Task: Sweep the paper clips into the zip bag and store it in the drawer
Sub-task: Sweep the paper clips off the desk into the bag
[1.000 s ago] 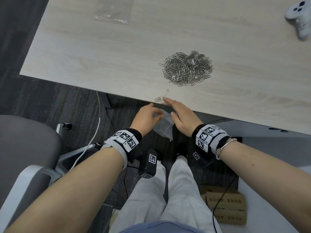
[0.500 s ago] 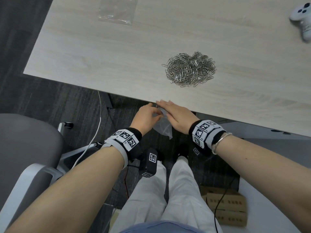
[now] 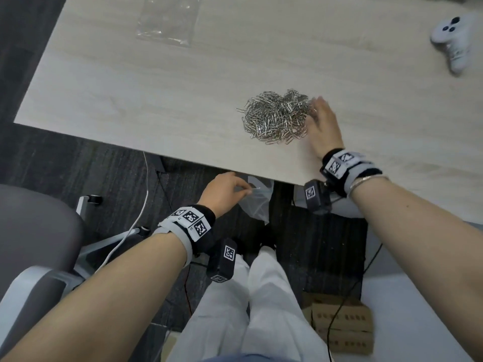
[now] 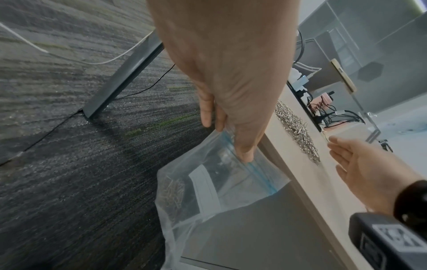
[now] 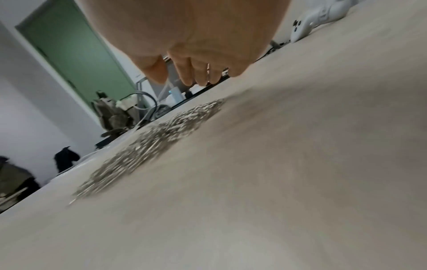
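While our left hand [image 3: 226, 190] pinches the zip bag [image 3: 257, 202] by its blue-striped mouth just below the near edge of the tabletop [image 3: 156, 87], the pile of paper clips [image 3: 277, 117] lies up on the surface, well apart from that grip and beyond the edge. In the left wrist view the thumb and fingers [image 4: 245, 146] are closed on the bag's upper lip, holding the zip bag [image 4: 219, 191] hanging against the tabletop's edge, and a small heap of clips [image 4: 172, 191] already sits in its lower corner. Our right hand [image 3: 322, 124] rests at the right side of the pile, its grip released, fingers straight and close together, touching the outer clips with the palm turned toward them. From the right wrist view the fingertips [image 5: 198, 76] point down at the far end of the blurred pile [image 5: 150, 146], just above the wood. A second clear plastic bag [image 3: 167, 19] lies flat at the far left of the tabletop, and a white controller [image 3: 454, 37] lies at the far right corner. We cannot see a drawer in any view. Both forearms reach forward, the left lower than the right.
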Demonstrator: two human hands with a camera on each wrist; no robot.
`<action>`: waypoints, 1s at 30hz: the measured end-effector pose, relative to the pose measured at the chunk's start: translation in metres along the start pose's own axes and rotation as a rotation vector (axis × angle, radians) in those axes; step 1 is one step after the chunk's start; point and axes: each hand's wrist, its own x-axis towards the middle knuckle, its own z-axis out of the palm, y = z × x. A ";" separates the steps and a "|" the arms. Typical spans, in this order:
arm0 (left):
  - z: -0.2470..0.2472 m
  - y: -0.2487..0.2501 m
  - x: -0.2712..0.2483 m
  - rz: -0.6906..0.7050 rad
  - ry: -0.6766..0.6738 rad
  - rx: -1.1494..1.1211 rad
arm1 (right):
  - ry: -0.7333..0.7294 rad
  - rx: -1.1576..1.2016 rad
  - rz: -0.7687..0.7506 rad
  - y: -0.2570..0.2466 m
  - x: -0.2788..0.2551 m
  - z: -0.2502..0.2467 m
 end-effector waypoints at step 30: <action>-0.003 -0.001 0.007 -0.008 -0.001 -0.052 | -0.561 -0.417 -0.559 -0.045 0.033 0.043</action>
